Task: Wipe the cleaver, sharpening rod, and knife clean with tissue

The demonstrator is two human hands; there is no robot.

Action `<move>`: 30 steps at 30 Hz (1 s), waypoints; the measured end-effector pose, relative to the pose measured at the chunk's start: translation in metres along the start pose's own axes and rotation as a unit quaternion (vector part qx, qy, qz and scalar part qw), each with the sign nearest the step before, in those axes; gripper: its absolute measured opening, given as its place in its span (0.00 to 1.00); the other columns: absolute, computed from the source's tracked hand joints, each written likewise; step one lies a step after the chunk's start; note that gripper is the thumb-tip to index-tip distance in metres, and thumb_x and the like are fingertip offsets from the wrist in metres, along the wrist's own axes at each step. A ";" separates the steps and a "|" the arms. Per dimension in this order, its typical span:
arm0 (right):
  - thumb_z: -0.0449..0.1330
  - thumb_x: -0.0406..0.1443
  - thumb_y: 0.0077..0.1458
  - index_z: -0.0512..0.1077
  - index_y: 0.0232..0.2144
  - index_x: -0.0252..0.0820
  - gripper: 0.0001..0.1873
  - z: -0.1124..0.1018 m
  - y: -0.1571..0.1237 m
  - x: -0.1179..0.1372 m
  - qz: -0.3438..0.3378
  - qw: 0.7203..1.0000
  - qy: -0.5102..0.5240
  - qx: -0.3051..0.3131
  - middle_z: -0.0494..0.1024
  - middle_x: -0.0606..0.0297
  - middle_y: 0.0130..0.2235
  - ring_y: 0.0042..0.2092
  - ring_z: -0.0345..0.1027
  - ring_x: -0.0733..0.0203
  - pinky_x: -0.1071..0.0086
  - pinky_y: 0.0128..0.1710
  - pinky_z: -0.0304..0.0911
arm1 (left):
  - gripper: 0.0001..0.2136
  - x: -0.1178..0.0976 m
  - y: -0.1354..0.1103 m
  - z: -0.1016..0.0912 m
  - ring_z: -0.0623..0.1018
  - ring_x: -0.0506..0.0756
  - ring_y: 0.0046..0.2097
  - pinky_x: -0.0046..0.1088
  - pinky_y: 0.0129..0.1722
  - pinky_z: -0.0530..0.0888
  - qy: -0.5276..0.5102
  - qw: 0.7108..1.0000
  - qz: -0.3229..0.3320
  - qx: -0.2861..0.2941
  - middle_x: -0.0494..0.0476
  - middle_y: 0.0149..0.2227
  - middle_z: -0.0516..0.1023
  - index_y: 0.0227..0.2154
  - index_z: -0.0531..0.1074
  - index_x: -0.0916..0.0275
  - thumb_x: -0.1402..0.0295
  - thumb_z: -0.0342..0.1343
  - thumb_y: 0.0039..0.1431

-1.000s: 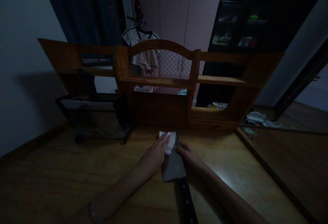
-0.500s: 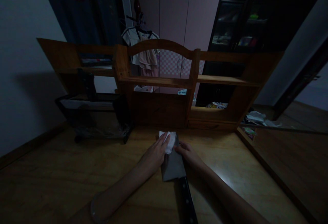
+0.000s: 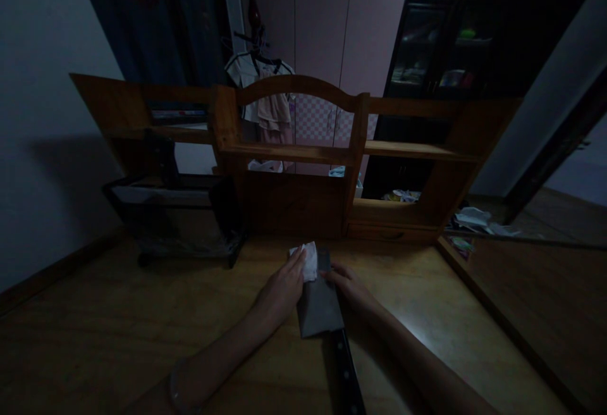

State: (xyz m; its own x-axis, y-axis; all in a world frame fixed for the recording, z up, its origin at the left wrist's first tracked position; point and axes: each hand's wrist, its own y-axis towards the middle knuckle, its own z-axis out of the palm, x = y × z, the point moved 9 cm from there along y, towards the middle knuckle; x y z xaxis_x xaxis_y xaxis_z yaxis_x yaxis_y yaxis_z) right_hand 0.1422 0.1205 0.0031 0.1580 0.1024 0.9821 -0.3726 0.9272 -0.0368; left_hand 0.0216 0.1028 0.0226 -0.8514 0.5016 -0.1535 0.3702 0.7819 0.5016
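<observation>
A cleaver (image 3: 318,310) with a broad grey blade lies with its black riveted handle (image 3: 348,371) pointing toward me. My left hand (image 3: 284,282) presses a folded white cloth or tissue (image 3: 310,262) against the far left part of the blade. Its fingers lie over the white piece, and their undersides are hidden. My right hand (image 3: 348,282) pinches the blade's right edge near its far end, thumb on top. No hand is on the handle.
The wooden desk (image 3: 199,326) carries a shelf unit (image 3: 289,149) along its back. At left stands a dark knife holder (image 3: 180,212) with a black handle (image 3: 164,159) sticking up. A raised wooden edge (image 3: 493,320) runs along the right side.
My left hand has slid the white piece slightly left across the blade, uncovering more of its far end. My right hand keeps its hold on the edge.
</observation>
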 end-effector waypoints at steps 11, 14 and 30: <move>0.61 0.49 0.50 0.77 0.39 0.37 0.23 0.001 0.013 -0.015 -0.012 0.991 0.133 0.002 0.79 0.57 0.39 0.44 0.70 0.52 0.59 0.50 0.59 | 0.22 -0.053 0.004 -0.025 0.50 0.52 0.66 0.33 0.64 0.56 -0.059 0.993 0.088 0.055 0.57 0.66 0.51 0.62 0.54 0.63 0.74 0.40 0.66; 0.61 0.51 0.50 0.76 0.39 0.37 0.24 0.007 0.016 -0.013 -0.014 0.983 0.181 0.022 0.78 0.58 0.42 0.46 0.70 0.54 0.60 0.53 0.57 | 0.23 -0.049 0.006 -0.023 0.49 0.51 0.67 0.34 0.65 0.55 -0.068 0.994 0.066 0.056 0.55 0.67 0.49 0.64 0.49 0.61 0.72 0.38 0.68; 0.61 0.52 0.49 0.75 0.43 0.43 0.25 0.012 0.003 -0.001 -0.030 0.988 0.143 0.051 0.77 0.58 0.46 0.56 0.62 0.51 0.56 0.57 0.53 | 0.22 -0.035 0.016 -0.017 0.46 0.53 0.67 0.40 0.66 0.52 -0.082 0.995 0.038 0.038 0.51 0.67 0.46 0.65 0.46 0.56 0.65 0.37 0.70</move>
State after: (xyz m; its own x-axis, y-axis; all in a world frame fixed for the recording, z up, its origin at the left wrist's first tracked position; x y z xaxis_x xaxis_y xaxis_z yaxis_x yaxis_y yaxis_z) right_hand 0.1299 0.1190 0.0038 0.4283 0.1597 0.8894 -0.4430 0.8950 0.0526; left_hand 0.0505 0.0912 0.0507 -0.7499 0.6090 -0.2586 0.4633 0.7624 0.4518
